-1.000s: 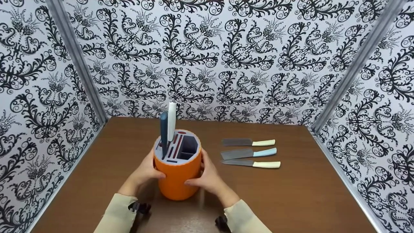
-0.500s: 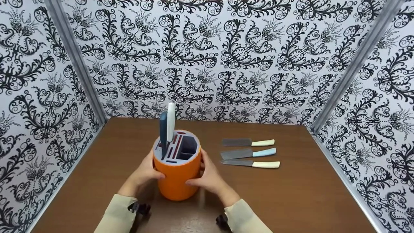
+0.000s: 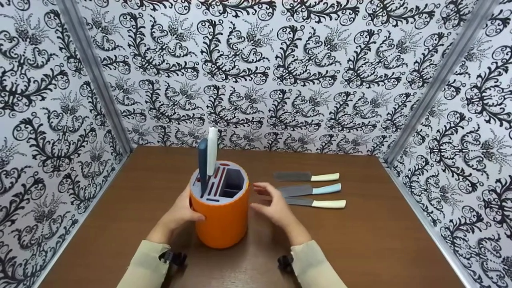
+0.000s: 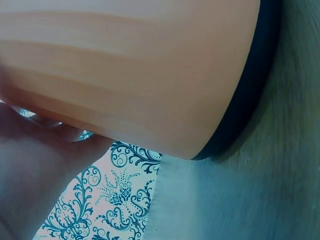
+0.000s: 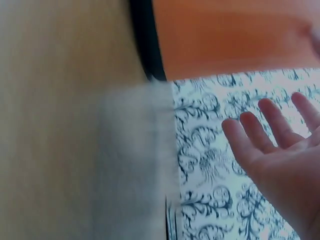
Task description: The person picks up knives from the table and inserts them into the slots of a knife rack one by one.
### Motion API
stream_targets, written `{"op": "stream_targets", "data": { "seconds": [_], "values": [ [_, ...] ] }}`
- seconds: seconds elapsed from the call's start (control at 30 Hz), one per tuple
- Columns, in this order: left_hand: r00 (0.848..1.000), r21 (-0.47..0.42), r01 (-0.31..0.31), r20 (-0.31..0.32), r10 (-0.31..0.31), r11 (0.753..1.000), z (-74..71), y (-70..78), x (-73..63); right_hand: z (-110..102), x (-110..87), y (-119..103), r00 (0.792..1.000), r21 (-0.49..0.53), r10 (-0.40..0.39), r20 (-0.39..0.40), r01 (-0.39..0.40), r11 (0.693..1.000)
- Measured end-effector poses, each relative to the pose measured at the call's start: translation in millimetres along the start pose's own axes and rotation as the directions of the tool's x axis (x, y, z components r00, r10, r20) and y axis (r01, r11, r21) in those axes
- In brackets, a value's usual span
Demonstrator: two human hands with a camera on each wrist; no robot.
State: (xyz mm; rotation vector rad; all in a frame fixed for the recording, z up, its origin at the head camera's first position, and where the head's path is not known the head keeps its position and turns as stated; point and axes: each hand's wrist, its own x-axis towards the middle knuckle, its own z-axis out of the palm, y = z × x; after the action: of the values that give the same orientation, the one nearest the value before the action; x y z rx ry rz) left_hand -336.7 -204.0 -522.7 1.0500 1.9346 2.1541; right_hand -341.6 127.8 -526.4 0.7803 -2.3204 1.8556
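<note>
The left hand (image 3: 181, 209) curls its fingers round the holder (image 3: 222, 226), upright on the worktop (image 3: 372, 240) near three knives (image 3: 327, 189); the right hand (image 3: 277, 206), fingers apart, hovers beside it.

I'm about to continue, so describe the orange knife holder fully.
The orange knife holder is a plastic-looking cylinder with a dark base band and slotted, compartmented grey top. One dark-blue handle and one white handle protrude. It stands upright on the table; the left hand grips its side; the right hand is clear.
</note>
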Motion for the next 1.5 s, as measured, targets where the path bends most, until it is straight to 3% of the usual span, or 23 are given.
{"op": "stream_targets", "data": {
  "seconds": [0.13,0.43,0.57,0.77,0.93,1.07,1.17,1.5],
  "values": [
    [1.000,0.000,-0.020,0.007,0.020,1.000,-0.1,-0.5,0.5,-20.7,1.1,7.9,0.997,-0.063,0.004,-0.076,-0.009,0.998],
    [0.999,-0.009,-0.035,-0.005,0.035,0.999,-1.7,-3.4,1.3,-79.1,-6.3,32.2,0.971,-0.158,0.112,-0.211,-0.147,0.976],
    [1.000,-0.005,-0.027,-0.002,0.027,1.000,-1.3,-3.8,1.6,-104.9,-13.2,40.0,0.953,-0.285,0.170,-0.250,-0.240,0.928],
    [1.000,0.000,0.019,-0.011,-0.019,1.000,-1.2,-2.8,-0.2,-132.1,-23.8,43.2,0.935,-0.501,0.209,-0.285,-0.331,0.799],
    [1.000,-0.001,0.004,-0.004,-0.004,1.000,-2.1,-2.9,-0.9,-142.6,-30.7,46.4,0.931,-0.580,0.202,-0.303,-0.349,0.736],
    [1.000,0.003,0.014,-0.003,-0.014,1.000,-0.6,-2.4,-1.5,-154.6,-38.8,49.0,0.910,-0.608,0.252,-0.331,-0.409,0.680],
    [1.000,-0.003,0.010,-0.004,-0.010,1.000,-0.5,-3.5,-0.9,-164.1,-43.8,48.7,0.889,-0.599,0.301,-0.346,-0.456,0.658],
    [1.000,-0.020,-0.022,-0.010,0.022,1.000,-2.6,-9.7,0.9,-181.4,-54.2,44.2,0.841,-0.552,0.430,-0.330,-0.541,0.634]
  ]
}}
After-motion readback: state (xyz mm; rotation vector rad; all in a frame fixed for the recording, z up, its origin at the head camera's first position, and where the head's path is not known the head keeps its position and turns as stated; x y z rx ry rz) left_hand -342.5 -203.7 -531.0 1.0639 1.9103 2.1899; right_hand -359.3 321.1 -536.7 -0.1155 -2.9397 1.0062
